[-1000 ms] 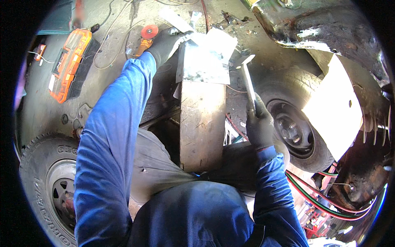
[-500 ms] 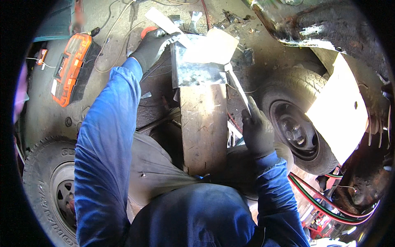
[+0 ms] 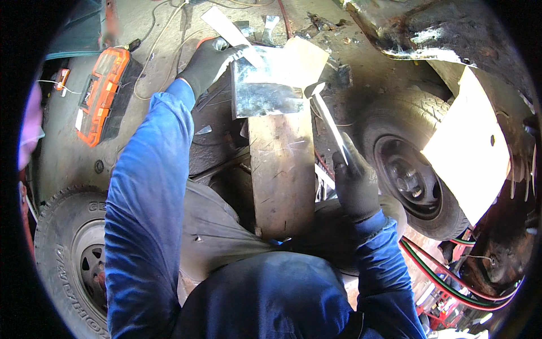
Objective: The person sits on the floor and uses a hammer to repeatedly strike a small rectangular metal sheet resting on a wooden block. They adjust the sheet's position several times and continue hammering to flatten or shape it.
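Observation:
My left hand (image 3: 210,63), in a dark glove, is closed on a pale flat metal strip (image 3: 226,27). The strip slants across a bent piece of shiny sheet metal (image 3: 265,99), which rests on the far end of a scuffed wooden block (image 3: 282,175). A bright, glare-washed flap of the sheet sticks out at the far right. My right hand (image 3: 357,183), also gloved, grips a hammer (image 3: 327,120) by its light handle. The hammer's head is beside the sheet's right edge; whether it touches cannot be made out. The block runs between my knees.
An orange and black toolbox (image 3: 101,96) lies at the far left among cables. Tyres stand at the left (image 3: 70,248) and the right (image 3: 412,164). A large pale sheet (image 3: 468,150) leans over the right tyre. Red and green hoses (image 3: 451,294) curve at the lower right; metal scraps (image 3: 271,27) litter the floor.
The hammer head has turned slightly and shows more of its dark face beside the sheet. The sheet has shifted a little on the block. My left hand keeps its hold on the strip.

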Demonstrator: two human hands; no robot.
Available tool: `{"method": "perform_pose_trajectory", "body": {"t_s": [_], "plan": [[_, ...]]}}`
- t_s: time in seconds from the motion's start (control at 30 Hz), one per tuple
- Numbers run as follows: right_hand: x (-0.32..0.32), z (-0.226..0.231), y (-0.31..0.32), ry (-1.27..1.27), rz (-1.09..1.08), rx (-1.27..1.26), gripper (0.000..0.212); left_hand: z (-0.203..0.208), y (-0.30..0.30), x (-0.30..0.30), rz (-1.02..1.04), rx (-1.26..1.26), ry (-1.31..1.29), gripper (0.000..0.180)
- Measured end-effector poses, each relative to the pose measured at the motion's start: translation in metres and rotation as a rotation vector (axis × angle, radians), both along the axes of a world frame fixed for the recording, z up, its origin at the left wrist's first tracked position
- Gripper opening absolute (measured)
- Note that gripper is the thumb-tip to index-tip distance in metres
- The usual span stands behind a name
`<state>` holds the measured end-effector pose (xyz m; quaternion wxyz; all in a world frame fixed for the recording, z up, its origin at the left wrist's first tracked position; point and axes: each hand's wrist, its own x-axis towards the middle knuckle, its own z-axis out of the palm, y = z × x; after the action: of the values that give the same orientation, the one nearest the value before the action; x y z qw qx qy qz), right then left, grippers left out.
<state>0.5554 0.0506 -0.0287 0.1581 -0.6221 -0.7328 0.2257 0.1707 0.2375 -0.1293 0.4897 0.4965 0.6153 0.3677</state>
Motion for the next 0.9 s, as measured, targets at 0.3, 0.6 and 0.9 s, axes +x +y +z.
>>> {"method": "perform_pose_trajectory", "body": {"t_s": [0.3,0.6,0.9], "plan": [[-0.011,-0.001,0.003,0.166,0.030,-0.203,0.048,0.029,-0.010,0.009,-0.041,0.028,0.124,0.047],[-0.011,-0.004,0.007,0.299,0.015,-0.209,0.046,0.050,-0.023,0.038,-0.387,0.256,0.565,0.034],[-0.010,-0.002,0.005,0.276,-0.029,-0.228,0.047,0.045,-0.034,0.045,-0.366,0.151,0.518,0.032]]}}
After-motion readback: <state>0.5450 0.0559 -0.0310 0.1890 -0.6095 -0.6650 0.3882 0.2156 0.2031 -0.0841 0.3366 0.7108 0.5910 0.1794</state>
